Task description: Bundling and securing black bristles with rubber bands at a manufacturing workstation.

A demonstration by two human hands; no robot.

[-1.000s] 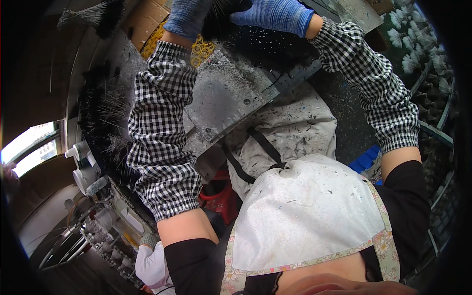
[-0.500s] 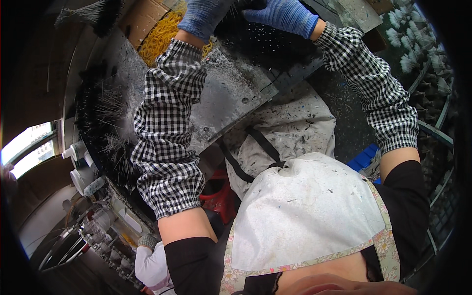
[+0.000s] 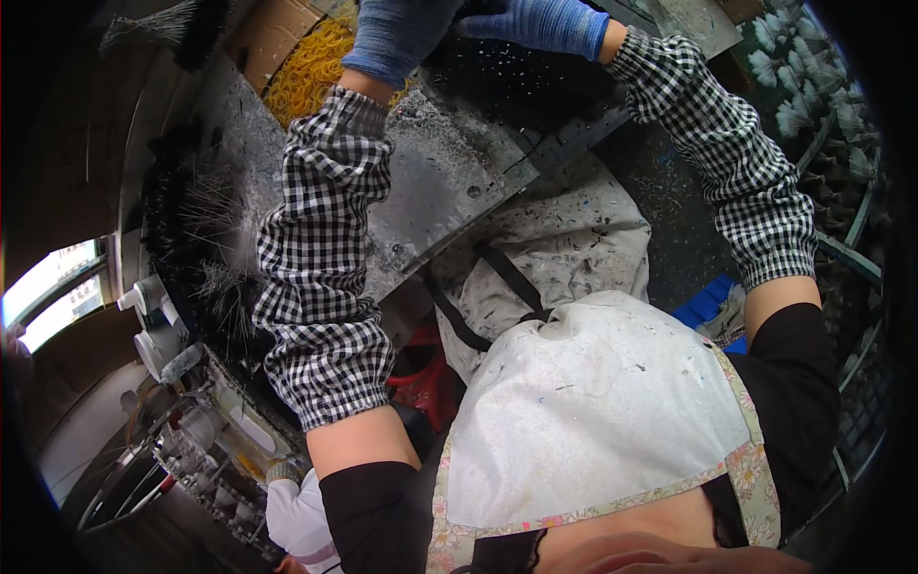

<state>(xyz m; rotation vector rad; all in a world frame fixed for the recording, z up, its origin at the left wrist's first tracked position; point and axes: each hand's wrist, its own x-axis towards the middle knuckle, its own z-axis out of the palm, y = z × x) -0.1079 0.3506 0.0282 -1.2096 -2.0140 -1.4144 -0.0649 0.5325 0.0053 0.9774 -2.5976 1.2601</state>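
Note:
Both of my hands wear blue knit gloves and reach to the top edge of the view, where most of their fingers are cut off. My left hand (image 3: pixel 397 36) is beside a heap of yellow rubber bands (image 3: pixel 311 72). My right hand (image 3: pixel 550 27) points leftward, its front end close to the left hand. Below and between them lies a dark mass of black bristles (image 3: pixel 521 86) dotted with white specks. Whether either hand holds anything is hidden.
The rubber bands lie against a cardboard box (image 3: pixel 263 43) on a speckled metal work surface (image 3: pixel 430 182). Black brushes with thin wire stems (image 3: pixel 215 206) line its left side. White-tipped brushes (image 3: pixel 798 67) fill a rack at right. A co-worker's sleeve (image 3: pixel 292 507) shows at lower left.
Both hands have shifted slightly. The right hand has moved left and up, nearer the left hand, and its fingers show less. The co-worker's arm has moved a little.

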